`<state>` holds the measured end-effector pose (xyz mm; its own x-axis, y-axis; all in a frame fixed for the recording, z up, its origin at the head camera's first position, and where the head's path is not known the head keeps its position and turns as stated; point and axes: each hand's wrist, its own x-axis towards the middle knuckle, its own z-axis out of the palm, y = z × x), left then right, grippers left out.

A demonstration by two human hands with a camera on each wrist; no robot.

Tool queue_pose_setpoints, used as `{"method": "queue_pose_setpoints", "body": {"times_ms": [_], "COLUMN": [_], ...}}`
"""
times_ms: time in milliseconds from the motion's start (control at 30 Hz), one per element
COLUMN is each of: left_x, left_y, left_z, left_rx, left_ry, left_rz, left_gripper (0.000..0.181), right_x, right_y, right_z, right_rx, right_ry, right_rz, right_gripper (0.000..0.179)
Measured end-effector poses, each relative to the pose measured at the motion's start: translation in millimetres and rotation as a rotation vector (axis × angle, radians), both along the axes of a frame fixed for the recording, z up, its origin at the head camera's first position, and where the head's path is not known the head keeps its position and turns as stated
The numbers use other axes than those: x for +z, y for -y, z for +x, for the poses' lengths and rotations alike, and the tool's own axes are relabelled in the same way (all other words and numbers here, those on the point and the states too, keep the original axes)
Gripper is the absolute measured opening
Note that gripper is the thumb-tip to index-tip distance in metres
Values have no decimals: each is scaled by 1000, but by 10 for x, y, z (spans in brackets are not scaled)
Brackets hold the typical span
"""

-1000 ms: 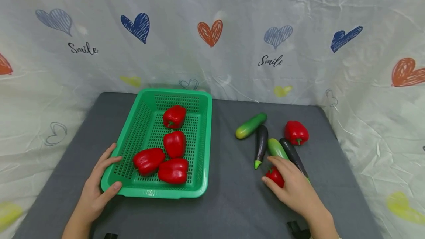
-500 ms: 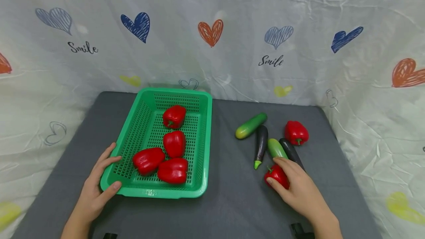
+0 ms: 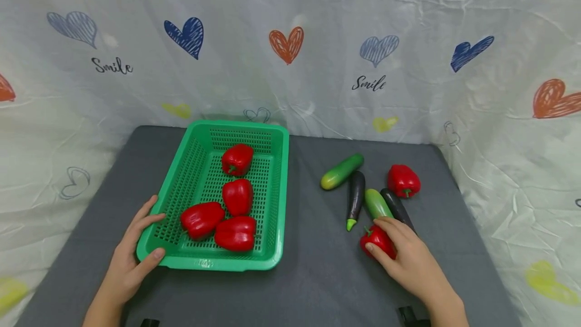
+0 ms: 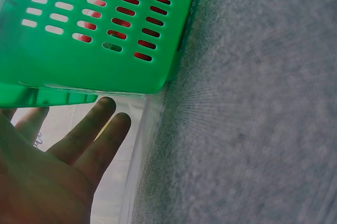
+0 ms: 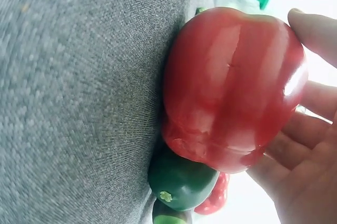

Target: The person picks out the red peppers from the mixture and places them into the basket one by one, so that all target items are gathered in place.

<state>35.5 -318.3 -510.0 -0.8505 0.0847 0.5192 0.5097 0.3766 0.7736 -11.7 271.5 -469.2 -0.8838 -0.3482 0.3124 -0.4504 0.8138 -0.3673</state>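
Note:
My left hand (image 3: pixel 129 259) rests at the near left corner of a green basket (image 3: pixel 285 191), fingers extended over the side rim and thumb on the front rim. In the left wrist view, straight fingers (image 4: pixel 108 140) reach beneath the basket's perforated wall (image 4: pixel 79 71). My right hand (image 3: pixel 410 256) holds a red bell pepper (image 3: pixel 376 240) on the dark grey cloth, thumb on one side, fingers on the other. The right wrist view shows that pepper (image 5: pixel 231 87) up close, with a dark green cucumber end (image 5: pixel 181 179) against it. Several red bell peppers (image 3: pixel 238 197) lie in the basket.
Beyond the right hand lie a cucumber (image 3: pixel 375 203), an eggplant (image 3: pixel 397 208), another eggplant (image 3: pixel 356 196), a second cucumber (image 3: pixel 342 171) and a red bell pepper (image 3: pixel 404 180). A white curtain (image 3: pixel 327 105) with hearts hangs behind the table (image 3: pixel 317 281).
My right hand has shifted slightly to the right around the bell pepper, uncovering more of it, and has stayed nearly still since. The left hand and basket have not moved.

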Motion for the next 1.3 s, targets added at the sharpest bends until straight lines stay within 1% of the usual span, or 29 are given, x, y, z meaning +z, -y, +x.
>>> {"method": "queue_pose_setpoints", "body": {"times_ms": [367,633,933,1067,1300], "left_x": [13,35,36,33,13], "left_y": [-12,-19,-21,-20,-1], "left_z": [-3,0,0,-2,-3], "left_rx": [-1,-5,-10,-15,-8], "left_ry": [0,-7,1,3,-1], "left_rz": [5,7,13,12,6], "left_gripper": [64,64,64,64,64], "right_x": [9,40,114,152,208], "right_y": [1,28,61,84,175], "right_z": [-10,-55,-139,-178,-255], "right_rx": [12,18,59,65,98], "right_ry": [-35,-14,-48,-57,-77], "right_rz": [2,5,-7,-6,-4], "right_gripper": [57,58,57,59,58]}}
